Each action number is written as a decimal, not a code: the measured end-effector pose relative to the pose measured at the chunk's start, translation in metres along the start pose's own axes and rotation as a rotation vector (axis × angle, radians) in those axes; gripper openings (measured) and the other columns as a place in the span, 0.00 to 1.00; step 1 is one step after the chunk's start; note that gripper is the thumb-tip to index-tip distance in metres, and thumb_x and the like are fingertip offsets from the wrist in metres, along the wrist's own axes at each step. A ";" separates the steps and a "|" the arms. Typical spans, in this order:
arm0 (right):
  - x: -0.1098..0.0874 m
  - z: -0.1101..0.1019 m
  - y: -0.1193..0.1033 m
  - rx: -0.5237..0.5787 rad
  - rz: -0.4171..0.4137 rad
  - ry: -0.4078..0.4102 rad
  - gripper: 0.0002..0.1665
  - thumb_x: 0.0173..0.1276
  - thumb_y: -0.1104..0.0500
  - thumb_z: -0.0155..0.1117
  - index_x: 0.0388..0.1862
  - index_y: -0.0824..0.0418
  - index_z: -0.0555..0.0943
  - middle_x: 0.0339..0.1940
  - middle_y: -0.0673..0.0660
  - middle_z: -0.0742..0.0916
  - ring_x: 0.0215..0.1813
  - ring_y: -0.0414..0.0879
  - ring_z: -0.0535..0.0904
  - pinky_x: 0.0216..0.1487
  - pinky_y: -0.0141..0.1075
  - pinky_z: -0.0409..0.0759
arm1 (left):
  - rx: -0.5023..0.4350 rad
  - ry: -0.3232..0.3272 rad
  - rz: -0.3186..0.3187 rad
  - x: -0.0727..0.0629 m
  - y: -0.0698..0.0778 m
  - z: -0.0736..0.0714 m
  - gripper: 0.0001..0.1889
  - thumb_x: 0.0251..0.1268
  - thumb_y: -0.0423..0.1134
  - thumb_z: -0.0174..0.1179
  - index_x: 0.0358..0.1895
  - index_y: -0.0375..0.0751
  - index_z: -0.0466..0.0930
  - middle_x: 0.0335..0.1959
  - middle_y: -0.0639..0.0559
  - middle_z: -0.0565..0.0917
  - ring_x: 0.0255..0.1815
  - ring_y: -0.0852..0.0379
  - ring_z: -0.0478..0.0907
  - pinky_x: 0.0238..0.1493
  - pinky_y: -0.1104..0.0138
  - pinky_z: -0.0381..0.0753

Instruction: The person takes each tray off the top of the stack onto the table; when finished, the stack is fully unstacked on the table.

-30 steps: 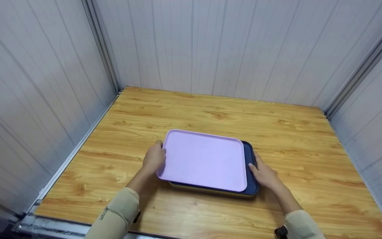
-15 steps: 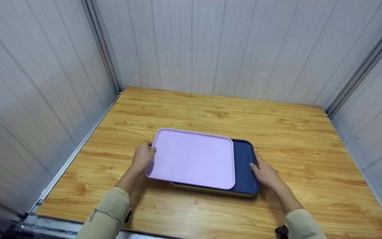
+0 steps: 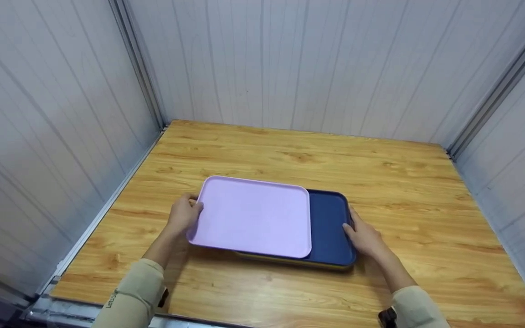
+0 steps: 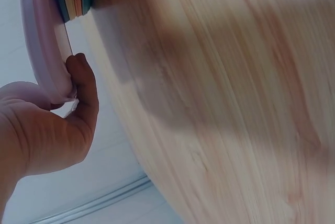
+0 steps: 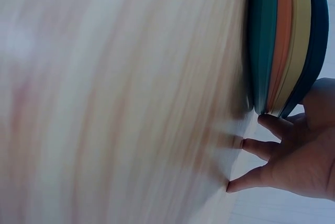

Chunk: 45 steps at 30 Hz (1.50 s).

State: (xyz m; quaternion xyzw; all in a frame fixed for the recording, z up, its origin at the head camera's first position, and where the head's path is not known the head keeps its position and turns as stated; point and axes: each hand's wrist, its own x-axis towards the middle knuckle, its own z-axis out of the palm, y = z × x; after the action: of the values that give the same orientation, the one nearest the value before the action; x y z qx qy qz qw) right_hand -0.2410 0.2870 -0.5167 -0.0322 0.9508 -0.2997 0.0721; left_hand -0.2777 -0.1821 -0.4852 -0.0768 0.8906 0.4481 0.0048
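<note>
A lilac serving tray [image 3: 253, 216] lies slanted across a stack of trays, sticking out past its left side. My left hand [image 3: 184, 215] pinches the lilac tray's left edge, thumb above and fingers curled beneath, as the left wrist view shows. Below it the navy tray [image 3: 333, 228] tops the stack, its right part uncovered. Under that, yellow [image 5: 298, 35], orange [image 5: 281, 35] and teal [image 5: 264, 41] trays show in the right wrist view. My right hand [image 3: 363, 237] rests against the stack's right side, thumb on the navy rim, other fingers spread, some touching the table.
The stack stands on a wood-grain table [image 3: 299, 157] towards its front. White panel walls [image 3: 285, 64] close it in at the back, left and right. A metal rail [image 3: 71, 314] runs along the front left edge.
My left hand has drawn the lilac tray leftward, baring more of the navy tray. My right hand and the stack stay in place.
</note>
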 end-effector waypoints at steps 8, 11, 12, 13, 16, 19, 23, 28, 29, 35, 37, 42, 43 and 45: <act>0.000 -0.002 0.001 -0.010 -0.007 -0.001 0.39 0.82 0.56 0.47 0.82 0.67 0.46 0.72 0.78 0.67 0.68 0.75 0.67 0.65 0.69 0.63 | -0.164 -0.261 -0.067 -0.017 -0.001 -0.012 0.32 0.71 0.32 0.55 0.73 0.25 0.54 0.54 0.26 0.74 0.45 0.39 0.81 0.41 0.52 0.86; 0.001 -0.002 0.000 -0.015 -0.002 -0.004 0.39 0.81 0.56 0.47 0.82 0.67 0.46 0.71 0.78 0.68 0.67 0.76 0.68 0.65 0.68 0.64 | -0.239 -0.349 -0.106 -0.024 -0.001 -0.016 0.39 0.66 0.27 0.53 0.77 0.29 0.46 0.60 0.23 0.69 0.46 0.37 0.81 0.40 0.49 0.85; 0.001 -0.003 0.000 -0.015 -0.001 -0.005 0.39 0.81 0.56 0.48 0.82 0.67 0.46 0.71 0.78 0.68 0.67 0.75 0.68 0.65 0.68 0.64 | -0.256 -0.373 -0.116 -0.026 -0.001 -0.018 0.40 0.64 0.26 0.52 0.79 0.31 0.44 0.62 0.22 0.68 0.45 0.38 0.82 0.41 0.49 0.85; 0.001 -0.003 0.000 -0.013 -0.002 -0.006 0.39 0.82 0.56 0.47 0.82 0.67 0.46 0.72 0.78 0.67 0.68 0.75 0.67 0.65 0.67 0.64 | -0.264 -0.389 -0.123 -0.028 -0.001 -0.020 0.42 0.63 0.25 0.51 0.79 0.33 0.42 0.63 0.22 0.67 0.44 0.39 0.82 0.41 0.48 0.85; 0.001 -0.003 0.000 -0.004 -0.004 -0.011 0.39 0.82 0.56 0.47 0.82 0.67 0.46 0.72 0.78 0.67 0.68 0.75 0.67 0.66 0.66 0.64 | -0.289 -0.421 -0.139 -0.033 -0.002 -0.025 0.44 0.61 0.22 0.48 0.81 0.38 0.41 0.63 0.23 0.68 0.41 0.41 0.83 0.40 0.46 0.85; 0.000 -0.004 0.000 -0.002 -0.008 -0.011 0.39 0.82 0.57 0.47 0.82 0.67 0.46 0.72 0.78 0.67 0.68 0.75 0.67 0.66 0.66 0.65 | -0.331 -0.436 -0.141 -0.035 -0.004 -0.029 0.43 0.62 0.20 0.46 0.81 0.39 0.42 0.61 0.24 0.70 0.39 0.43 0.83 0.38 0.47 0.86; -0.001 -0.005 0.000 0.004 -0.016 -0.005 0.39 0.82 0.57 0.48 0.82 0.68 0.46 0.72 0.79 0.67 0.68 0.74 0.67 0.66 0.65 0.65 | -0.408 -0.420 -0.140 -0.036 -0.009 -0.031 0.40 0.65 0.18 0.45 0.80 0.38 0.45 0.58 0.25 0.72 0.38 0.44 0.83 0.37 0.48 0.87; -0.001 -0.004 -0.001 0.005 -0.025 -0.004 0.39 0.81 0.58 0.48 0.82 0.68 0.47 0.72 0.79 0.67 0.69 0.75 0.66 0.67 0.65 0.64 | -0.461 -0.366 -0.158 -0.038 -0.012 -0.032 0.39 0.65 0.17 0.44 0.80 0.38 0.48 0.61 0.23 0.71 0.36 0.45 0.84 0.36 0.48 0.87; -0.001 -0.004 -0.001 0.004 -0.025 -0.004 0.39 0.81 0.58 0.48 0.82 0.68 0.47 0.72 0.79 0.67 0.69 0.75 0.66 0.67 0.65 0.64 | -0.468 -0.357 -0.161 -0.038 -0.012 -0.033 0.39 0.65 0.17 0.43 0.80 0.37 0.47 0.62 0.22 0.70 0.36 0.45 0.84 0.37 0.48 0.87; -0.001 -0.003 -0.002 -0.002 -0.019 -0.006 0.39 0.81 0.57 0.48 0.82 0.69 0.47 0.72 0.79 0.67 0.69 0.74 0.66 0.67 0.65 0.64 | -0.503 -0.299 -0.184 -0.038 -0.020 -0.039 0.38 0.68 0.19 0.41 0.81 0.37 0.47 0.65 0.21 0.66 0.38 0.43 0.85 0.39 0.47 0.86; 0.000 -0.003 -0.003 -0.004 -0.019 -0.014 0.39 0.82 0.57 0.47 0.82 0.70 0.46 0.72 0.79 0.67 0.69 0.74 0.67 0.66 0.65 0.65 | -0.506 -0.283 -0.187 -0.038 -0.025 -0.042 0.37 0.68 0.19 0.41 0.81 0.36 0.47 0.64 0.21 0.66 0.38 0.43 0.85 0.39 0.47 0.86; 0.000 -0.002 -0.003 -0.002 -0.028 -0.022 0.39 0.82 0.58 0.47 0.82 0.69 0.45 0.73 0.78 0.66 0.69 0.74 0.66 0.67 0.64 0.65 | -0.525 -0.230 -0.209 -0.037 -0.037 -0.049 0.35 0.71 0.20 0.41 0.80 0.35 0.49 0.63 0.22 0.67 0.38 0.44 0.85 0.37 0.49 0.86; 0.000 -0.002 -0.003 -0.003 -0.030 -0.019 0.39 0.82 0.58 0.47 0.82 0.69 0.45 0.73 0.78 0.65 0.70 0.74 0.66 0.67 0.64 0.64 | -0.529 -0.211 -0.218 -0.037 -0.040 -0.051 0.34 0.72 0.21 0.40 0.80 0.35 0.49 0.63 0.22 0.68 0.37 0.45 0.85 0.36 0.49 0.87; 0.001 -0.002 -0.003 -0.006 -0.033 -0.015 0.39 0.82 0.58 0.48 0.82 0.69 0.46 0.73 0.78 0.65 0.70 0.74 0.66 0.68 0.64 0.64 | -0.531 -0.170 -0.239 -0.035 -0.046 -0.053 0.33 0.73 0.22 0.40 0.80 0.36 0.50 0.60 0.24 0.70 0.35 0.47 0.85 0.35 0.50 0.87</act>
State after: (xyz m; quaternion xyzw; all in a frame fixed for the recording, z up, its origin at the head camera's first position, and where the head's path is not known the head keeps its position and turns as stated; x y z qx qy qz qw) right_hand -0.2418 0.2858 -0.5134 -0.0504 0.9504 -0.2978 0.0742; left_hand -0.2331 -0.2462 -0.4873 -0.1420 0.7232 0.6666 0.1119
